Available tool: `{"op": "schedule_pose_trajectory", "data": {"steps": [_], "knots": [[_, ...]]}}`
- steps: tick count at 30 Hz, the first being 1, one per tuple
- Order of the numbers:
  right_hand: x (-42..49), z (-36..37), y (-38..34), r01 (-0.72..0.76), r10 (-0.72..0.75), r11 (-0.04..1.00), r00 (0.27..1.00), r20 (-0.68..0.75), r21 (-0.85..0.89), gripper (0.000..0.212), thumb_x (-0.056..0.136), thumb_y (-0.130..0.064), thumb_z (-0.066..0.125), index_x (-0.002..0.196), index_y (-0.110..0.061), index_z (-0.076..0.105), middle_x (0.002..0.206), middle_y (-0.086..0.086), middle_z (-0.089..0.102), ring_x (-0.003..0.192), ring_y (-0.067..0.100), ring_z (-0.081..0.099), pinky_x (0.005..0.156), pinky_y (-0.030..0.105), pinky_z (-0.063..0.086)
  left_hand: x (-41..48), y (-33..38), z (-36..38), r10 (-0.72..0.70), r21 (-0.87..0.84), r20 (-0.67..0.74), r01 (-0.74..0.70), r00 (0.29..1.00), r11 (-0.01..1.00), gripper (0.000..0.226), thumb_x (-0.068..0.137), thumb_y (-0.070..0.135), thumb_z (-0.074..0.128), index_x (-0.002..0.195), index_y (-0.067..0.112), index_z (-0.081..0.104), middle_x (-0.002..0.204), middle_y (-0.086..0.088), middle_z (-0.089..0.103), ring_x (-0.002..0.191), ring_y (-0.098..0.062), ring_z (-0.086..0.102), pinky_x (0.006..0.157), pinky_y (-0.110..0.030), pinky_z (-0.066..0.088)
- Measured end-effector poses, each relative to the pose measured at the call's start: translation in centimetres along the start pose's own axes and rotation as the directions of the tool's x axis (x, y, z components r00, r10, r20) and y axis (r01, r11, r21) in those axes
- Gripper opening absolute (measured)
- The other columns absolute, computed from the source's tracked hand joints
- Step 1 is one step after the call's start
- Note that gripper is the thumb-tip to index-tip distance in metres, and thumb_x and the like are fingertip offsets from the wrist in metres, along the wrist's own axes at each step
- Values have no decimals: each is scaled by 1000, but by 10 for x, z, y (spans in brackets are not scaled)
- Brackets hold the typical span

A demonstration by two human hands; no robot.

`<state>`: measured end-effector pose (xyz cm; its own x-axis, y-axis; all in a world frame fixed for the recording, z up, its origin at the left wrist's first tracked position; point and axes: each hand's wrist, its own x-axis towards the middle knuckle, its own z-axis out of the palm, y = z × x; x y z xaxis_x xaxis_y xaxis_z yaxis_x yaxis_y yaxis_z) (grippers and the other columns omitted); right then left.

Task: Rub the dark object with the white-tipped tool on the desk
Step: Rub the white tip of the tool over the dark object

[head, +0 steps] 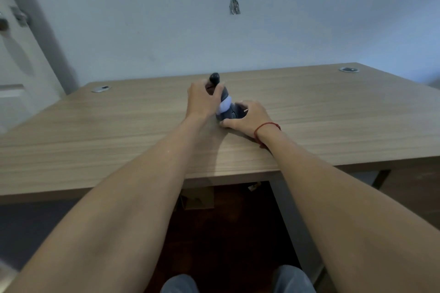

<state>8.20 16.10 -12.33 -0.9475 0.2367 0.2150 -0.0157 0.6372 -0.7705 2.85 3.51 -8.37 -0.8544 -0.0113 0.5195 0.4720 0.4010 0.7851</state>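
Observation:
A dark, rounded object (230, 113) lies on the wooden desk (119, 126) near its middle. My right hand (247, 118) is shut on it, thumb at its near side and fingers over its far side, and covers much of it. My left hand (202, 100) grips a dark tool (214, 78) with a rounded black top and a white tip (225, 104). The tool leans down to the right, and its white tip touches the top left of the dark object. A red string circles my right wrist.
Two round metal cable grommets sit in the desk's far corners, one left (101, 88) and one right (349, 69). A pale wall rises right behind the desk. A door with a handle (20, 16) stands at the left. My knees show below the desk's near edge.

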Motion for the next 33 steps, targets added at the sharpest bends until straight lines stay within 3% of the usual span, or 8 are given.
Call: {"op": "schedule_pose_trajectory", "data": {"steps": [5, 10, 15, 17, 21, 27, 31, 33], "knots": [[-1, -1, 1, -8, 8, 999, 1000, -6, 44, 56, 64, -41, 79, 114, -19, 65, 107, -1, 67, 98, 19, 62, 90, 41, 55, 6, -15, -7, 8, 218, 48, -18, 999, 976, 25, 88, 21, 57, 74, 1, 59, 85, -23, 69, 86, -36, 64, 74, -38, 49], [1, -2, 1, 4, -4, 1000, 1000, 15, 31, 62, 72, -39, 79, 126, -16, 60, 113, -4, 61, 105, 18, 60, 95, 38, 52, 2, 0, -6, 127, 120, 37, -130, 991, 984, 33, 88, 28, 58, 81, -3, 65, 81, -19, 71, 78, -30, 65, 70, -35, 50], [1, 2, 4, 18, -18, 1000, 1000, -12, 5, 59, 72, -52, 80, 115, -16, 65, 108, -2, 65, 100, 19, 62, 81, 30, 47, -1, -22, -6, 49, 233, 18, -51, 999, 971, 29, 89, 25, 56, 78, -2, 60, 85, -25, 67, 84, -37, 62, 70, -35, 43], [2, 1, 4, 14, -15, 1000, 999, -39, -4, 56, 73, -52, 80, 114, -16, 67, 108, -1, 66, 100, 21, 63, 83, 33, 50, -1, -29, -10, 41, 256, 18, -44, 999, 966, 32, 89, 26, 57, 79, -4, 61, 86, -26, 66, 86, -38, 62, 72, -39, 46], [3, 0, 4, 9, -9, 1000, 1000, -17, 5, 60, 74, -49, 80, 123, -17, 65, 115, -1, 68, 105, 19, 62, 93, 36, 52, -7, -22, -13, 31, 96, -85, -23, 996, 995, 30, 88, 26, 60, 78, -1, 65, 80, -16, 71, 75, -25, 62, 66, -21, 39], [-1, -2, 3, 24, -24, 998, 1000, 5, 61, 65, 78, -39, 82, 134, -13, 59, 126, -1, 62, 108, 11, 54, 92, 24, 41, -10, -32, -12, -42, 206, -45, 51, 998, 977, 31, 88, 26, 57, 91, -4, 64, 95, -22, 69, 93, -37, 64, 80, -42, 52], [0, -3, 0, 12, -14, 999, 999, 39, 36, 65, 81, -41, 78, 137, -15, 57, 133, 1, 60, 117, 15, 55, 99, 28, 43, 2, -11, -14, 13, 116, -35, -9, 999, 993, 27, 91, 23, 56, 89, -2, 64, 82, -11, 64, 79, -25, 58, 66, -20, 37], [1, -2, -1, 0, 0, 1000, 999, 39, 0, 66, 81, -43, 75, 138, -16, 56, 137, 2, 60, 124, 20, 56, 106, 35, 45, 3, -4, -11, 34, 130, -11, -32, 999, 991, 27, 91, 23, 56, 89, -2, 64, 79, -9, 62, 77, -23, 56, 64, -19, 34]]}}
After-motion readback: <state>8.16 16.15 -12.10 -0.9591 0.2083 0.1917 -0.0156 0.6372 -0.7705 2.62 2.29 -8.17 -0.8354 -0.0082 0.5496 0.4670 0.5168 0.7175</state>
